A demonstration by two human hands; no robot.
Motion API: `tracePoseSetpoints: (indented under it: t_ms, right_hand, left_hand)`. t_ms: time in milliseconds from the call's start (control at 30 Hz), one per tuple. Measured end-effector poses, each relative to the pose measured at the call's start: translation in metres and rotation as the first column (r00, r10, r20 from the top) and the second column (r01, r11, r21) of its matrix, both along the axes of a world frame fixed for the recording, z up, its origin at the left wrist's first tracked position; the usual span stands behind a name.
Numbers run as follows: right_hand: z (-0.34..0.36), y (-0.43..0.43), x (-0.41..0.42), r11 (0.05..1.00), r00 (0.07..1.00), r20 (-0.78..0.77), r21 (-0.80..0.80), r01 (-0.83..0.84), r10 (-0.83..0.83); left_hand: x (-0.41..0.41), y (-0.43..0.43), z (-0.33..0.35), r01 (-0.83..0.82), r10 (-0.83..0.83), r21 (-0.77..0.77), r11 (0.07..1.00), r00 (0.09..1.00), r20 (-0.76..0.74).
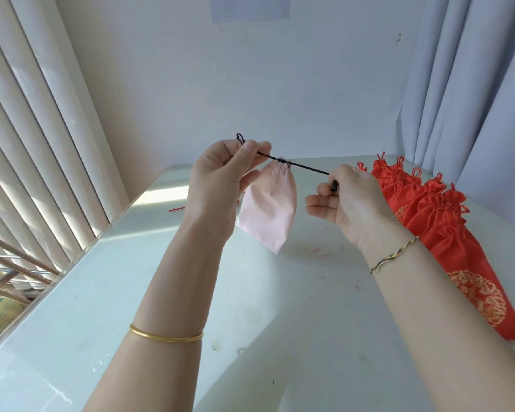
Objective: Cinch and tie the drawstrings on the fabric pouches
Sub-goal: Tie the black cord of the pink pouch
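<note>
Pink pouch [268, 209] hangs in the air above the tabletop [161, 292], mouth gathered on a black cord [306, 167]. Left grip [217, 179] pinches one cord end, its knotted loop poking out above the fingers. Right grip [348, 200] pinches the other end, lower. Cord is taut between them; the opposing pull looks meant to cinch the mouth, tie probably not yet done. Count: one pink pouch, one cord. Red pouches [428, 209] lie stacked on the tabletop at right, mouths cinched, overlapping: at least six, exact number unclear. One red thread scrap [176, 209] left of the left grip.
</note>
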State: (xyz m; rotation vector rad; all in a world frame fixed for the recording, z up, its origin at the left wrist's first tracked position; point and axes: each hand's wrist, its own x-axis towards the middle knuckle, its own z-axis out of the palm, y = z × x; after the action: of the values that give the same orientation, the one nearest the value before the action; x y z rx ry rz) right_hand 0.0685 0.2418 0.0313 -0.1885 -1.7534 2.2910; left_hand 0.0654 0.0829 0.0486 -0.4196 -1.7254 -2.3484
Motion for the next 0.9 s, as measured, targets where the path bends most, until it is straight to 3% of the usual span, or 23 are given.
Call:
tracePoseSetpoints:
  t_ms: [100, 300, 500, 800, 900]
  right_hand:
    - [0.007, 0.004, 0.004, 0.996, 0.998, -0.015, 0.066, -0.064, 0.065]
    - [0.018, 0.001, 0.014, 0.985, 0.977, -0.124, 0.027, -0.169, 0.171]
    - [0.022, -0.007, 0.020, 0.987, 0.970, -0.181, 0.039, -0.158, 0.162]
    - [0.020, -0.017, 0.021, 0.965, 0.948, -0.302, 0.262, -0.018, 0.100]
    - [0.021, -0.022, 0.021, 0.981, 0.943, -0.300, 0.172, -0.095, 0.144]
  left_hand:
    - [0.005, -0.003, 0.005, 0.109, -0.107, 0.034, 0.993, 0.994, -0.037]
    - [0.006, -0.006, 0.004, 0.100, -0.086, -0.333, 0.937, 0.995, 0.057]
    - [0.012, -0.004, 0.005, 0.239, -0.206, -0.519, 0.821, 0.971, 0.121]
    - [0.011, -0.006, 0.003, 0.406, -0.370, -0.508, 0.760, 0.912, 0.176]
    - [0.008, -0.006, 0.001, 0.411, -0.371, -0.479, 0.776, 0.911, 0.181]
